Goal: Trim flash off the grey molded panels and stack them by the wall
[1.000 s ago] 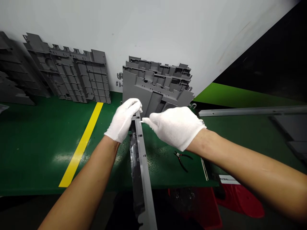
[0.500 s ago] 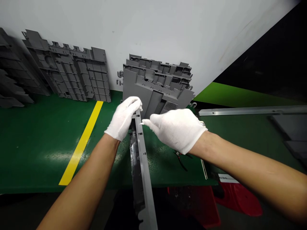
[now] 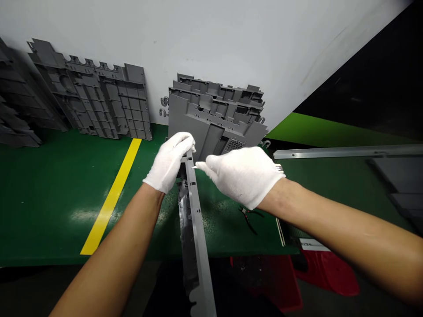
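A grey plastic panel stands on its edge in front of me, its narrow side facing up. My left hand, in a white glove, is closed round the panel's far upper end. In my gloved right hand is a small knife. Only its pointed blade tip and the handle's end behind the palm show; the fist hides the rest. The blade tip lies at the panel's narrow edge, just to the right of my left hand. Whether it touches the plastic I cannot tell.
Several grey panels lean on the white wall ahead, and others on the left. Cutting pliers lie on the green table, right of the panel. A metal rail runs at the right. A red bin stands below.
The view has shifted very slightly. My right hand and the knife tip have risen a few pixels along the panel's edge; my left hand keeps its hold.
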`<action>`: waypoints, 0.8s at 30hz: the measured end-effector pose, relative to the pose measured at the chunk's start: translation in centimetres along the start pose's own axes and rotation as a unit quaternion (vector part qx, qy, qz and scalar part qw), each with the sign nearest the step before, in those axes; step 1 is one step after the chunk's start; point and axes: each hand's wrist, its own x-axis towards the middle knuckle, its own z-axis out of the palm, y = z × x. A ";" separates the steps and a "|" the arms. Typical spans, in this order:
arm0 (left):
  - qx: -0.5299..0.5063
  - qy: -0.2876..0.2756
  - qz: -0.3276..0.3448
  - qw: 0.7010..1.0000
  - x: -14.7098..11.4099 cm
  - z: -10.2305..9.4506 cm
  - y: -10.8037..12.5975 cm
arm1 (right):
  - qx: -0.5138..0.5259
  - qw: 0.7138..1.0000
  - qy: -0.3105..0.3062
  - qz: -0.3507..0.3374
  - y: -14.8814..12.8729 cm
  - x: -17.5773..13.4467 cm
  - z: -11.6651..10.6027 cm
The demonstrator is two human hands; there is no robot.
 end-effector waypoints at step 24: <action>-0.002 -0.002 0.001 1.000 0.2 -0.2 -0.3 | 0.085 0.996 0.009 -0.008 -0.5 -0.9 0.0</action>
